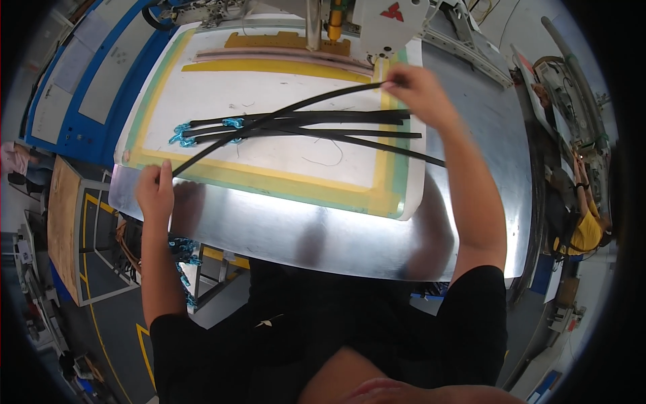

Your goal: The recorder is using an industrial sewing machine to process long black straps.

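A long black strap [276, 115] is stretched slantwise between my two hands. My left hand [156, 191] pinches its lower left end, over the table's near left side. At the upper right end, the fingers of my right hand [416, 94] are closed on it. Beneath the raised strap lie several more black straps [350, 133], fanned out toward the right. Bright blue ties [182, 135] sit at their left ends, and another blue tie [233, 123] shows near the crossing. They rest on a white sheet [289, 158] framed with yellow and green tape.
A metal table [316, 236] carries the sheet. Behind it stands a machine head [392, 30] with a vertical metal post [313, 27]. A blue panel [87, 74] is at the far left, a wooden-topped stand [64, 229] below it. A person in yellow [587, 232] is at the far right.
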`<action>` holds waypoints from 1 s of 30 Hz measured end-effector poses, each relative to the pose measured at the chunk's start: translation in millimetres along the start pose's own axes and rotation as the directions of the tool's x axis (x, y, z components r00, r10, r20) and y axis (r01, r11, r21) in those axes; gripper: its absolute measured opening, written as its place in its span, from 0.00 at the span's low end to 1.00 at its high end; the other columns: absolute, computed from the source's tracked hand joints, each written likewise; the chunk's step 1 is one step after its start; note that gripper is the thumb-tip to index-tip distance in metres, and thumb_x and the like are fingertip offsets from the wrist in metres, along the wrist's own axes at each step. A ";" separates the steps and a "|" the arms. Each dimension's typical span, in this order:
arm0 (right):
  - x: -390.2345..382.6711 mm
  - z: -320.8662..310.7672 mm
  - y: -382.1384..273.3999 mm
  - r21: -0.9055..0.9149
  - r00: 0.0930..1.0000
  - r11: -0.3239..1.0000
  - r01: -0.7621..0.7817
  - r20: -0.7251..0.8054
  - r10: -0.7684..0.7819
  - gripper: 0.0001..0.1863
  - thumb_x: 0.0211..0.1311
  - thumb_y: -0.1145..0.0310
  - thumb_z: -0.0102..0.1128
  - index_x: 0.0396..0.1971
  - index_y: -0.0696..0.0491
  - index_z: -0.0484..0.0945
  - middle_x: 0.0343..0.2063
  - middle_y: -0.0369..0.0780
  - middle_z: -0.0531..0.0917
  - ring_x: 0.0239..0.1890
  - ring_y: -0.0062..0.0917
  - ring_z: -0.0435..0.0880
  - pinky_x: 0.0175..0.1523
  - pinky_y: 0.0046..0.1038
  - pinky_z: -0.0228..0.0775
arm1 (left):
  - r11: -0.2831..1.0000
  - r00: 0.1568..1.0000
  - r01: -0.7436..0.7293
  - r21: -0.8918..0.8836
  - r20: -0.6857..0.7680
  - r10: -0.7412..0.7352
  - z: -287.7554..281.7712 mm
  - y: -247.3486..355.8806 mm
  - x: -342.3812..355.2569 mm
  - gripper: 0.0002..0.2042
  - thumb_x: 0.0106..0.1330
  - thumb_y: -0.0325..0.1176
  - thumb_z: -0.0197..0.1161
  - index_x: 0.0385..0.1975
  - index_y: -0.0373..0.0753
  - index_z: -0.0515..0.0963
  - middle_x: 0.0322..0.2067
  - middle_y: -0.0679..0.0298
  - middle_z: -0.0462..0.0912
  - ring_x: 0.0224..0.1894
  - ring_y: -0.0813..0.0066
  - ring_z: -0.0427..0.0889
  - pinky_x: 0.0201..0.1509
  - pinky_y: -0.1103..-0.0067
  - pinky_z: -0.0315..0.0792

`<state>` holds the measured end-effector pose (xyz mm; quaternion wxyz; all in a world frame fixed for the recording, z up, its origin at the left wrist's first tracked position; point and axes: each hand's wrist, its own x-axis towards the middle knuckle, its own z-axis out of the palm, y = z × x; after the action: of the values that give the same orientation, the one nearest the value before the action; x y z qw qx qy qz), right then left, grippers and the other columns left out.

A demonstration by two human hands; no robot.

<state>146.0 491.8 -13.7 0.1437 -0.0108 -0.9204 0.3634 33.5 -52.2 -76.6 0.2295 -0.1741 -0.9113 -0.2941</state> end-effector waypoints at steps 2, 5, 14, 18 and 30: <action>-26.7 -57.0 -23.3 0.207 0.981 0.977 -0.059 -0.168 0.095 0.09 0.67 0.65 0.70 0.41 0.53 0.84 0.28 0.29 0.79 0.30 0.10 0.73 0.33 0.18 0.65 | 0.995 1.000 -0.008 -0.095 0.011 0.009 10.0 44.8 21.0 0.14 0.72 0.35 0.68 0.29 0.31 0.79 0.23 0.57 0.77 0.26 0.69 0.77 0.33 0.73 0.71; -93.9 -162.1 -29.8 0.517 0.854 0.836 0.185 -0.505 0.123 0.08 0.70 0.68 0.69 0.45 0.51 0.85 0.28 0.29 0.80 0.22 0.11 0.69 0.25 0.16 0.54 | 0.893 0.999 -0.009 -0.450 0.028 0.025 38.6 112.4 46.9 0.11 0.72 0.36 0.68 0.36 0.33 0.81 0.28 0.57 0.81 0.29 0.72 0.80 0.35 0.76 0.73; -372.7 -326.2 -152.6 -0.054 0.334 0.992 0.112 -0.938 -0.089 0.07 0.75 0.71 0.60 0.37 0.59 0.80 0.26 0.37 0.77 0.26 0.19 0.70 0.31 0.23 0.58 | 0.871 0.787 -0.467 -0.151 0.379 0.487 87.7 137.4 62.5 0.14 0.65 0.33 0.69 0.46 0.34 0.83 0.41 0.49 0.84 0.48 0.45 0.82 0.55 0.61 0.74; -417.5 -269.0 -158.4 -0.174 0.087 0.962 -0.209 -0.983 -0.159 0.02 0.72 0.74 0.65 0.38 0.56 0.82 0.25 0.35 0.80 0.21 0.14 0.71 0.24 0.20 0.58 | 0.906 0.743 -0.355 -0.230 0.519 0.423 83.0 87.1 76.9 0.13 0.67 0.26 0.65 0.50 0.29 0.80 0.46 0.48 0.82 0.49 0.49 0.81 0.58 0.66 0.73; -672.1 -237.8 -57.9 0.145 -0.146 0.014 -0.989 -0.980 -0.136 0.23 0.64 0.49 0.65 0.41 0.55 0.86 0.36 0.45 0.89 0.44 0.41 0.89 0.53 0.37 0.76 | 0.894 0.694 -0.347 -0.283 0.564 0.448 110.5 65.0 96.3 0.09 0.72 0.24 0.61 0.48 0.30 0.77 0.43 0.55 0.81 0.48 0.61 0.79 0.58 0.70 0.72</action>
<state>859.8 524.0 17.8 0.3987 -0.7416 -0.4860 -0.2341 -52.4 83.2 -76.5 -0.0363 -0.4707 -0.8501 -0.2336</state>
